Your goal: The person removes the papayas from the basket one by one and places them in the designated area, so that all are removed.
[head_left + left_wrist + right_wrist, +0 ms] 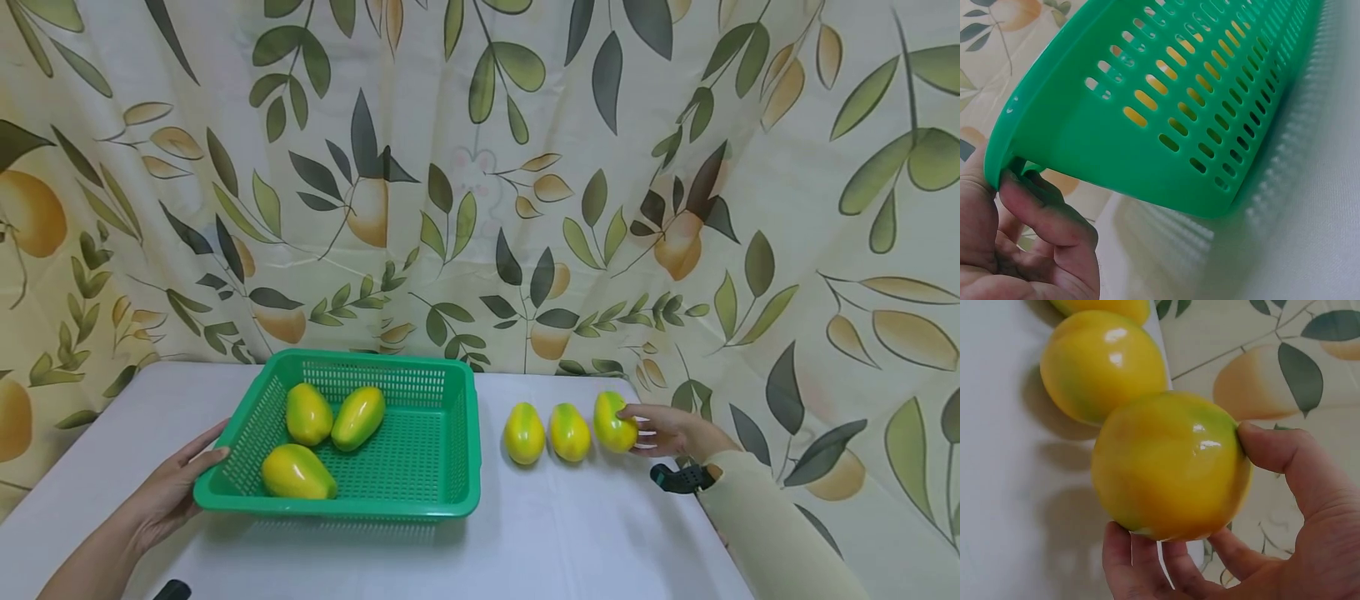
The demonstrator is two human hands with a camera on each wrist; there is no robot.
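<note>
My left hand (167,493) grips the left end of a green plastic basket (390,507), with thumb and fingers at its rim in the left wrist view. Three yellow-green papayas lie in the basket's left half, one of them a papaya (298,473) near the front wall. At the right, my right hand (678,431) holds another papaya (1172,465); thumb on one side, fingers on the other and beneath. Beside it on the table stand a middle papaya (570,433) and a left papaya (524,434), in a row with the held one.
A white cloth (525,542) covers the table. Behind it hangs a curtain (480,208) printed with leaves and fruit, which also runs down both sides. A black band (681,478) circles the right wrist. A dark object (174,590) shows at the bottom edge.
</note>
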